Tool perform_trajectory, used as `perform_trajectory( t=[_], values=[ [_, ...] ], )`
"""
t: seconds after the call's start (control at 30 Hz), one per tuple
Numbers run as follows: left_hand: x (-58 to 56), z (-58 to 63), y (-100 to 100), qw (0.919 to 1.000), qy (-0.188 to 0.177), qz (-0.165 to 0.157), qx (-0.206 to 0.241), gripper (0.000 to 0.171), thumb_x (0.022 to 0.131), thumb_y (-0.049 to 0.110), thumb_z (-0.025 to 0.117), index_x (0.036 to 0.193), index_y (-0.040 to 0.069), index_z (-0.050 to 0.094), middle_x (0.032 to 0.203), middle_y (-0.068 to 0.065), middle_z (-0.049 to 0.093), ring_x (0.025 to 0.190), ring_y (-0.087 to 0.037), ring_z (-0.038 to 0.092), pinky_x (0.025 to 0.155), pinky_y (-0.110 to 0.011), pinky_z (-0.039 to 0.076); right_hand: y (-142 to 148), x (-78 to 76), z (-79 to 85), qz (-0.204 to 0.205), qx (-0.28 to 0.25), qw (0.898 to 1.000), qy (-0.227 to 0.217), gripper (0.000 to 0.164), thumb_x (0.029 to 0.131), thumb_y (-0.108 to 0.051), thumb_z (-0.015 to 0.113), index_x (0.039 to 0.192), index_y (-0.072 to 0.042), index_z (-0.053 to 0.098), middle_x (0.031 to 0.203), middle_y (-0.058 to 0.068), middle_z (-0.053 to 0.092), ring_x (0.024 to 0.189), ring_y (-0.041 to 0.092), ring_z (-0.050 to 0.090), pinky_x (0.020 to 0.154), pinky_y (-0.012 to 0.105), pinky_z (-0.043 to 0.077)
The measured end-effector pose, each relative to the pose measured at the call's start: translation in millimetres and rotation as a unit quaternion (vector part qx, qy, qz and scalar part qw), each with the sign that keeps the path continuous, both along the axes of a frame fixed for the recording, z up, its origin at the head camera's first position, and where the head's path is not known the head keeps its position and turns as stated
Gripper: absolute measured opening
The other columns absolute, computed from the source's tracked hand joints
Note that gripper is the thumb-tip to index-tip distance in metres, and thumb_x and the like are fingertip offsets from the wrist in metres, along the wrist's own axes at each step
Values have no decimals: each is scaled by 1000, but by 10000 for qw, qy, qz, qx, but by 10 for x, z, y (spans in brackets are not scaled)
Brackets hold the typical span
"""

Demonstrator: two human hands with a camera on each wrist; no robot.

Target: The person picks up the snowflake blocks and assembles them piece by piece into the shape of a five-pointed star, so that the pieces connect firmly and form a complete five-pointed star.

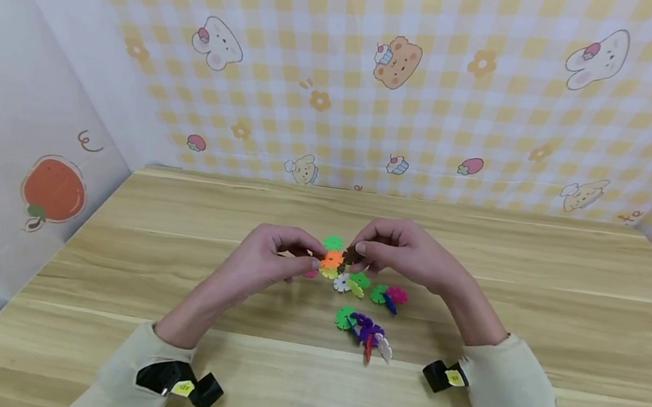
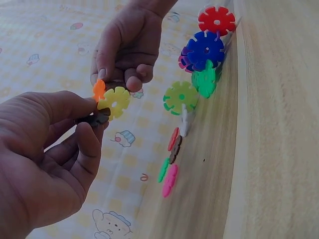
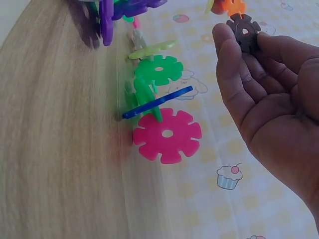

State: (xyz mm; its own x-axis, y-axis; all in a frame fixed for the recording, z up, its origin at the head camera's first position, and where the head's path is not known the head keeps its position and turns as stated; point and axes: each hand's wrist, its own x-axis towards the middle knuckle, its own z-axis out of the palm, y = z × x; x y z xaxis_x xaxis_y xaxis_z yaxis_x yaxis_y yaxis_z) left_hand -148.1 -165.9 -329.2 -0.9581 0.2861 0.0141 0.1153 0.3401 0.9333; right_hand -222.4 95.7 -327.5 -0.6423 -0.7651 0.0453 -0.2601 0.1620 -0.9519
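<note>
My left hand [image 1: 266,257] pinches a small joined group of notched plastic snowflake discs. An orange disc [image 1: 332,259] and a yellow disc [image 2: 115,103] show in it, with a dark disc [image 2: 94,118] by the fingers. Opposite, my right hand [image 1: 412,251] grips a brown snowflake disc [image 3: 244,32] between thumb and fingers. The brown disc's edge is right at the orange disc in the head view. Below the hands lie a white disc [image 1: 342,283] and a pale yellow disc [image 1: 356,288]. A green disc [image 1: 333,241] lies just beyond them.
Toward me on the wooden table [image 1: 277,389] sits a joined cluster with a purple disc [image 1: 368,329], green, red and pale pink pieces. To its upper right is another cluster with a pink disc [image 1: 397,295]. A patterned cloth wall [image 1: 343,123] stands behind the table.
</note>
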Motion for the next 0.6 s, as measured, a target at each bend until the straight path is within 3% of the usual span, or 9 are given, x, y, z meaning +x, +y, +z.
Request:
perform_trajectory(
  t=[0.27, 0.6],
  values=[
    [43, 51, 29, 9988, 343, 28, -350, 15, 94, 11, 72, 106, 15, 79, 99, 0, 76, 90, -22, 68, 71, -35, 57, -1, 9, 6, -94, -43, 9999, -23, 20, 106, -14, 57, 107, 0, 71, 102, 22, 74, 91, 35, 73, 80, 46, 62],
    [80, 94, 39, 9964, 657, 42, -533, 15, 92, 8, 73, 102, 16, 80, 95, 2, 77, 86, -19, 69, 69, -30, 56, -12, 47, 31, -123, -193, 9997, 43, 19, 105, -13, 59, 105, -1, 73, 104, 17, 75, 97, 41, 73, 83, 43, 62]
  ],
)
